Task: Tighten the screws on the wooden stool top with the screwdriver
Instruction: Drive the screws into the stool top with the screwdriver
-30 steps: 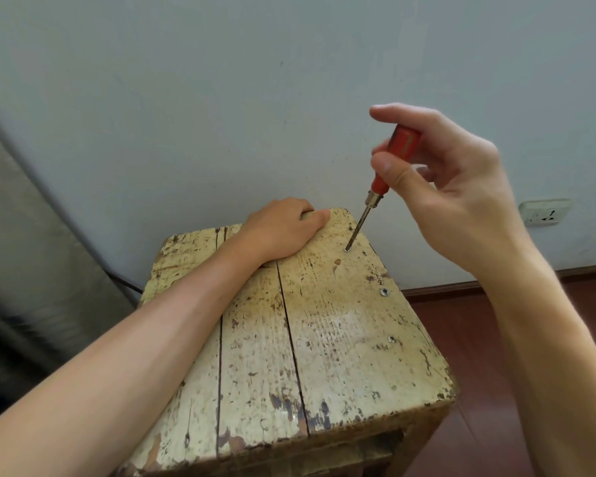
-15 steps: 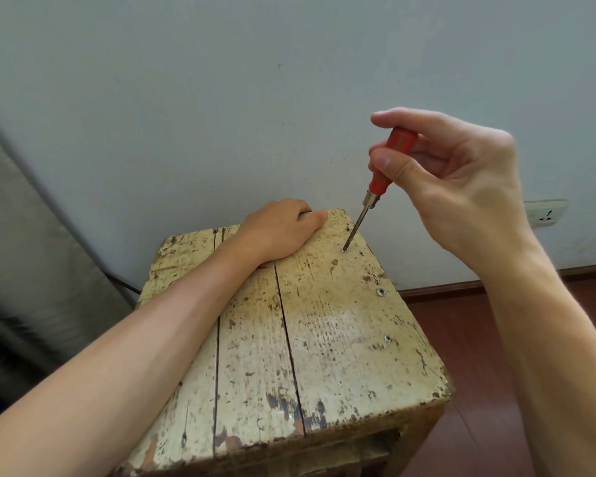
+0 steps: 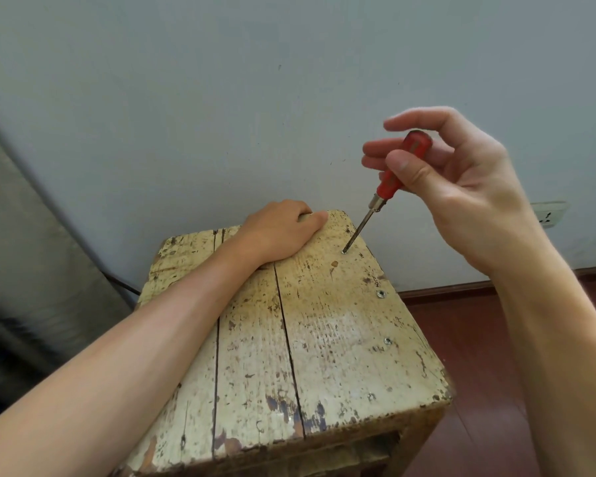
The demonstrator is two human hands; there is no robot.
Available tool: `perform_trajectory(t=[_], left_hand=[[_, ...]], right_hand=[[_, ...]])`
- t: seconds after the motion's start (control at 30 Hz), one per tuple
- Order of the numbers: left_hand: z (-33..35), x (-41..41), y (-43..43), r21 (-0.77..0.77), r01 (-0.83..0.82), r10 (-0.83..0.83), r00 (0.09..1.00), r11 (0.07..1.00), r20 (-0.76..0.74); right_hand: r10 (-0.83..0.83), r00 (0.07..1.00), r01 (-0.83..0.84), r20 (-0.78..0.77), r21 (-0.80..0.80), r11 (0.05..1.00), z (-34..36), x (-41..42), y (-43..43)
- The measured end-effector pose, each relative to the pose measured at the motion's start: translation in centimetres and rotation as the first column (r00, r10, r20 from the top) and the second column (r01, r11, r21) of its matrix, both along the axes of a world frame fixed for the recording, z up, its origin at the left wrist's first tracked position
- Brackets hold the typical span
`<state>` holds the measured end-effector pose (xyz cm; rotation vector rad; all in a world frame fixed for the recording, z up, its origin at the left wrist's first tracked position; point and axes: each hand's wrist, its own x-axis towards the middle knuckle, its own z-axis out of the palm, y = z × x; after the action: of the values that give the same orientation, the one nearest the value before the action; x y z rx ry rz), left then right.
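Our right hand (image 3: 461, 187) pinches the screwdriver (image 3: 389, 182), tilted, tip in the far screw (image 3: 344, 252); our left hand (image 3: 283, 232) grips the stool top (image 3: 324, 339) edge.

Worn wooden stool top (image 3: 341, 339), screws (image 3: 380, 294) along its right edge

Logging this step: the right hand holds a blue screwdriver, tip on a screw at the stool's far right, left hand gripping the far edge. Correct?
Not blue: the head view shows a red screwdriver. Otherwise yes: right hand holds it, tip on the screw, left hand grips the far edge of the stool.
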<state>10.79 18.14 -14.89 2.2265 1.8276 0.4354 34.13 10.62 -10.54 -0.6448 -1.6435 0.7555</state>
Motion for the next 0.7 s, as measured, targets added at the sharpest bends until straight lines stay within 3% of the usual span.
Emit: perform_trajectory(t=[0.33, 0.43, 0.53, 0.7], left_hand=[[-0.1, 0.0, 0.1, 0.013, -0.007, 0.007, 1.0, 1.0, 0.0], [-0.1, 0.0, 0.1, 0.005, -0.004, 0.004, 1.0, 1.0, 0.0], [-0.1, -0.1, 0.1, -0.002, -0.006, 0.006, 1.0, 1.0, 0.003], [-0.1, 0.0, 0.2, 0.004, -0.005, 0.005, 1.0, 1.0, 0.0]], right_hand=[[-0.301, 0.951, 0.303, -0.07, 0.024, 0.953, -0.2, -3.2, -1.3], [-0.315, 0.948, 0.315, -0.038, -0.015, 0.949, 0.3, -2.9, -1.1], [-0.214, 0.976, 0.216, 0.027, -0.06, 0.975, 1.2, -2.4, -0.3], [0.111, 0.99, -0.128, -0.083, -0.239, 0.963, 2.7, -3.9, 2.6]])
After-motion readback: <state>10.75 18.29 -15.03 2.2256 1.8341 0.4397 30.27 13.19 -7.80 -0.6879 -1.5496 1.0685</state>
